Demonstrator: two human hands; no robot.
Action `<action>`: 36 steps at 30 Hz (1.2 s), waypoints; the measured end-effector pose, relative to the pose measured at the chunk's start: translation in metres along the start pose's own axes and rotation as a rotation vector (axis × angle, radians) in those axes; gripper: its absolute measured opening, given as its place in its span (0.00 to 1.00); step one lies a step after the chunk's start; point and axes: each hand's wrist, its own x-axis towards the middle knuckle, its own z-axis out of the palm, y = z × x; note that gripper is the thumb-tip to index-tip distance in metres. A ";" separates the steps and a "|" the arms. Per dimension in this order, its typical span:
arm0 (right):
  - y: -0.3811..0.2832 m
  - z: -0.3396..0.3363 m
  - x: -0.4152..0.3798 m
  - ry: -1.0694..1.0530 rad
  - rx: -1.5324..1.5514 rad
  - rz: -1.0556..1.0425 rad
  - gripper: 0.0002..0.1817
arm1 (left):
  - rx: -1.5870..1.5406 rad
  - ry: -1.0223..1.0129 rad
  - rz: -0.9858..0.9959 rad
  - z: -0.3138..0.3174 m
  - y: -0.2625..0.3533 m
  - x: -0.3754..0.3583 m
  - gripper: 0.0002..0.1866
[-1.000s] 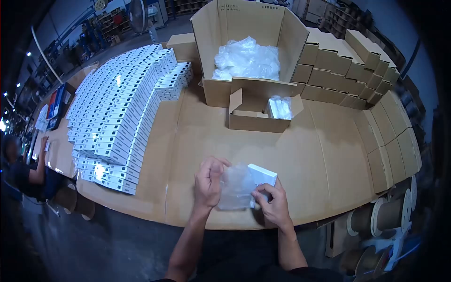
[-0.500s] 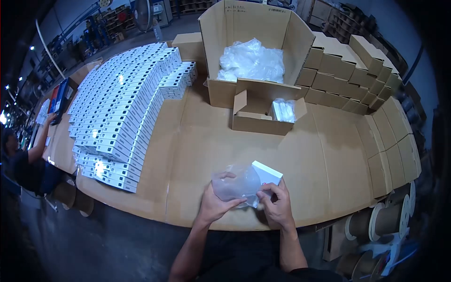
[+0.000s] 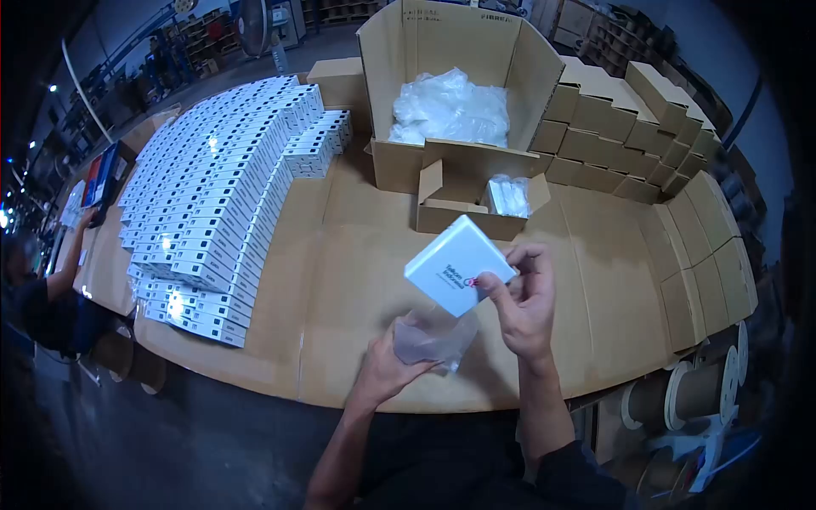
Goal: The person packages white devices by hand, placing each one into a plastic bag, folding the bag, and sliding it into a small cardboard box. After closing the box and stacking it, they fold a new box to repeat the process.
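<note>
My right hand (image 3: 529,308) grips a flat white box (image 3: 450,259) by its right corner, thumb on the printed face. The box is tilted above the cardboard-covered table. Just below it, my left hand (image 3: 389,367) is closed on a clear plastic bag (image 3: 432,340), whose mouth faces up near the box's lower corner. Beyond both hands stands a small open carton (image 3: 467,223) with several plastic-wrapped white boxes (image 3: 509,197) at its right end.
Stacked white boxes (image 3: 212,195) fill the table's left side. A large carton (image 3: 399,170) holds a heap of plastic bags (image 3: 450,106) at the back. Brown cartons (image 3: 616,119) are piled at the right. Another person (image 3: 51,293) stands at the far left.
My right hand has lifted the white box up and tilted it, so its printed face now shows. My left hand keeps the plastic bag at nearly the same spot.
</note>
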 end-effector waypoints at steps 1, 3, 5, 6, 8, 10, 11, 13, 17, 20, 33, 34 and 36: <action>0.001 0.002 0.001 -0.050 -0.023 0.038 0.17 | -0.002 0.010 0.016 0.000 -0.002 0.001 0.31; 0.005 0.004 0.001 -0.150 -0.069 0.114 0.17 | 0.007 0.000 0.010 -0.001 -0.005 0.002 0.30; 0.010 0.002 0.003 -0.185 -0.133 0.126 0.16 | 0.024 -0.005 0.001 -0.004 -0.010 0.003 0.30; 0.012 -0.004 0.004 -0.216 -0.192 0.126 0.16 | 0.037 -0.003 -0.006 -0.005 -0.013 0.003 0.31; 0.010 -0.005 0.006 -0.234 -0.213 0.090 0.16 | 0.047 0.008 -0.017 -0.007 -0.015 0.003 0.31; 0.015 -0.008 0.008 -0.224 -0.173 0.076 0.16 | 0.035 0.020 -0.032 -0.005 -0.015 0.003 0.32; 0.017 -0.010 0.008 -0.220 -0.154 0.069 0.16 | 0.023 0.016 -0.033 -0.004 -0.015 0.003 0.33; 0.014 -0.015 0.008 -0.263 -0.186 0.134 0.16 | 0.002 0.009 -0.038 -0.002 -0.018 0.002 0.33; 0.027 -0.025 0.010 -0.350 -0.339 0.086 0.14 | 0.053 -0.002 -0.060 0.001 -0.017 0.003 0.33; 0.024 -0.021 0.012 -0.265 -0.220 0.047 0.13 | 0.071 0.018 -0.063 0.001 -0.009 0.003 0.33; 0.017 -0.016 0.048 -0.639 -0.359 -0.066 0.10 | 0.121 0.017 -0.083 0.004 -0.011 0.003 0.35; 0.014 -0.011 0.048 -0.685 -0.392 -0.043 0.09 | 0.119 0.008 -0.092 0.003 -0.009 0.003 0.35; 0.025 -0.004 0.044 -0.679 -0.336 -0.064 0.06 | 0.045 0.016 -0.101 0.004 -0.009 0.003 0.35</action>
